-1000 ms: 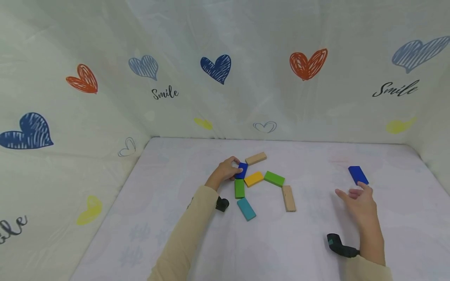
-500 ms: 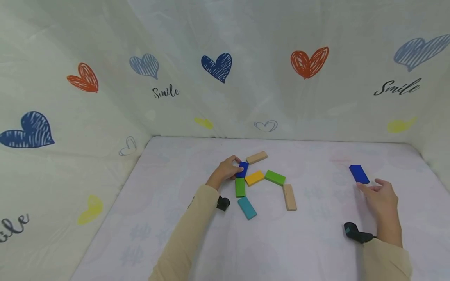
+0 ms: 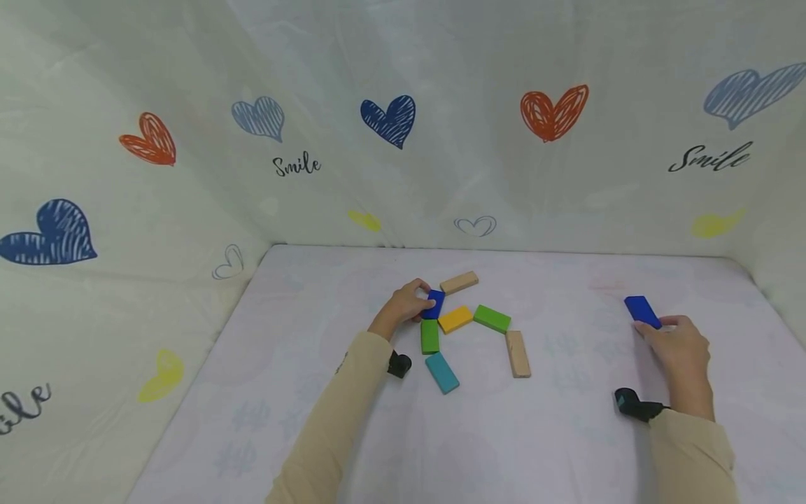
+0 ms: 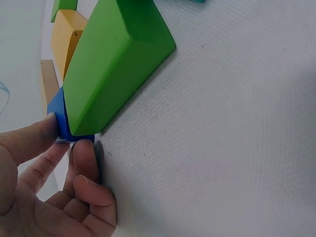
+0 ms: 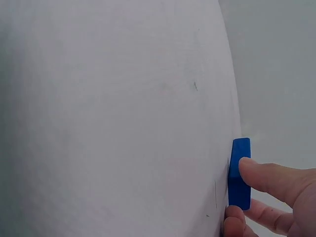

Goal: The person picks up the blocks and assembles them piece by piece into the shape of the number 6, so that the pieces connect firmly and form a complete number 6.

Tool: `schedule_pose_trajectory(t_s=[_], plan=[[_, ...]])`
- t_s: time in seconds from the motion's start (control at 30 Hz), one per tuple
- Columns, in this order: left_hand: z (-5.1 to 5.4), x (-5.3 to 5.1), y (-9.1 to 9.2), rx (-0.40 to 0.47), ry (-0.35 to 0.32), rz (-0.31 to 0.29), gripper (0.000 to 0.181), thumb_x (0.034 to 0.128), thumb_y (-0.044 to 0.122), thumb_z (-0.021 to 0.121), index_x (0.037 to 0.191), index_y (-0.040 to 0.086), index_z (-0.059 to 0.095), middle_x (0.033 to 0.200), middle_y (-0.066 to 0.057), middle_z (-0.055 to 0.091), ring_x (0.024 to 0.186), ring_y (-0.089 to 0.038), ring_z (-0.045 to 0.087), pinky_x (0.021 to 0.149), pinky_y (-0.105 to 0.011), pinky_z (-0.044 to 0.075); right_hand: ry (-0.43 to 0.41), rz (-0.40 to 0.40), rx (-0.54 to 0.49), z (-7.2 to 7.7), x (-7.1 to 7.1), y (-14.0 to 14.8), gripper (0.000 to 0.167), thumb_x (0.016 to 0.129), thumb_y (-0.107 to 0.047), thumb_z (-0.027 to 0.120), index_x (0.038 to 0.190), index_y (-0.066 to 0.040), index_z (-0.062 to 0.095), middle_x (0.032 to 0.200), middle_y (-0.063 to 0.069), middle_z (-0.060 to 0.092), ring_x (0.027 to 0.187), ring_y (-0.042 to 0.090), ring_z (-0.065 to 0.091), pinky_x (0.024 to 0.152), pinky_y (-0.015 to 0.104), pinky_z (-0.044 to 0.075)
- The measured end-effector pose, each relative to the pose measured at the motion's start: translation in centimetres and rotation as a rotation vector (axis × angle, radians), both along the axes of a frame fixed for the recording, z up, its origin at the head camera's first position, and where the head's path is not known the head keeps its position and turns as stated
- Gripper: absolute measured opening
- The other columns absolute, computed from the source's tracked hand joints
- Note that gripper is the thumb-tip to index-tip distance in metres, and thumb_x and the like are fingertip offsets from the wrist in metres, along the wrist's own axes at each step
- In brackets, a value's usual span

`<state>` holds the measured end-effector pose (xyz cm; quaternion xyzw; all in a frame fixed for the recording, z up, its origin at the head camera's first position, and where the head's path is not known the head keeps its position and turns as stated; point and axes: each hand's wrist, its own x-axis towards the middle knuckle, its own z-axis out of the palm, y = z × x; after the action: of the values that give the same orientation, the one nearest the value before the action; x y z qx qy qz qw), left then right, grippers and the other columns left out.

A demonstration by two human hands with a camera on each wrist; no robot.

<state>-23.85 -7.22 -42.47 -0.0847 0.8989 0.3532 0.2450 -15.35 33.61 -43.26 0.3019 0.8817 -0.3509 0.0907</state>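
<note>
My left hand (image 3: 403, 306) pinches a blue block (image 3: 435, 303) between thumb and fingers; the block lies flat at the left of a group of blocks. Touching its near end is a green block (image 3: 430, 337), which looms large in the left wrist view. A yellow block (image 3: 456, 319) sits to its right and a plain wooden block (image 3: 460, 282) beyond it. Far to the right, my right hand (image 3: 681, 350) grips the near end of a second blue block (image 3: 642, 311), thumb on one side and fingers on the other, as the right wrist view also shows.
A teal block (image 3: 442, 373) lies below the left green block. Another green block (image 3: 492, 318) adjoins the yellow one, and a wooden block (image 3: 518, 354) runs down from its right end. A cloth wall with printed hearts rises behind the white table (image 3: 567, 434).
My right hand has moved right and its thumb and fingers have come together on the right blue block. The left hand and the grouped blocks have stayed put.
</note>
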Motion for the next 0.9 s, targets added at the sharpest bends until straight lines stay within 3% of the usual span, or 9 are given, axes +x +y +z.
schedule_pose_trajectory(t_s=[0.57, 0.9], plan=[[0.0, -0.2, 0.0, 0.017, -0.026, 0.007, 0.036, 0.0917, 0.027, 0.059, 0.125, 0.017, 0.049, 0.107, -0.012, 0.055, 0.065, -0.016, 0.051, 0.058, -0.022, 0.041, -0.058, 0.034, -0.006, 0.5, 0.6, -1.1, 0.073, 0.09, -0.046, 0.051, 0.135, 0.009, 0.03, 0.135, 0.038, 0.028, 0.118, 0.053, 0.029, 0.087, 0.059, 0.034], [0.0, -0.1, 0.0, 0.016, -0.018, 0.0, 0.036, 0.0921, 0.027, 0.058, 0.126, 0.018, 0.049, 0.108, -0.012, 0.055, 0.066, -0.016, 0.051, 0.058, -0.022, 0.041, -0.014, 0.106, 0.023, 0.7, 2.0, -3.6, 0.064, 0.09, -0.038, 0.056, 0.126, 0.011, 0.037, 0.119, 0.036, 0.041, 0.104, 0.047, 0.041, 0.077, 0.053, 0.039]])
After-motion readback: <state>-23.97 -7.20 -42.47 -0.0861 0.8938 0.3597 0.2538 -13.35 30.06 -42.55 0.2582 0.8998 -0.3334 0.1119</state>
